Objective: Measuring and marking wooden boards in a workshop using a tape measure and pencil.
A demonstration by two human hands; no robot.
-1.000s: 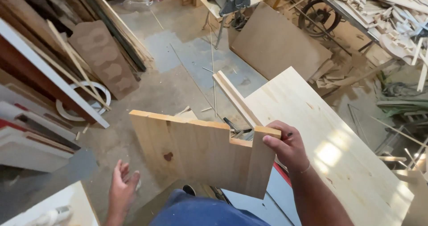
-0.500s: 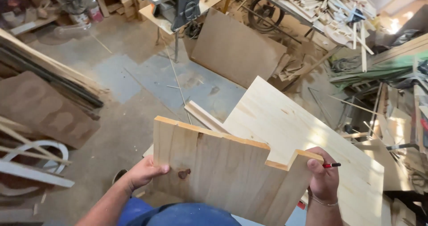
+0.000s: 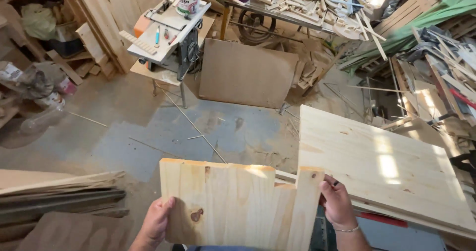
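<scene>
Bare floor [image 3: 163, 132] ahead open; wide board [image 3: 382, 167] blocks right, plank stack [image 3: 59, 191] left, saw stand [image 3: 168, 38] beyond.

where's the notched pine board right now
In the head view the notched pine board stands upright at bottom centre, held between the left hand and right hand, just left of the large pine panel.

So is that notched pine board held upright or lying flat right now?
Upright. The notched pine board stands on edge, face toward the camera, its top edge above the floor, with the left hand and right hand gripping its two sides.
</scene>
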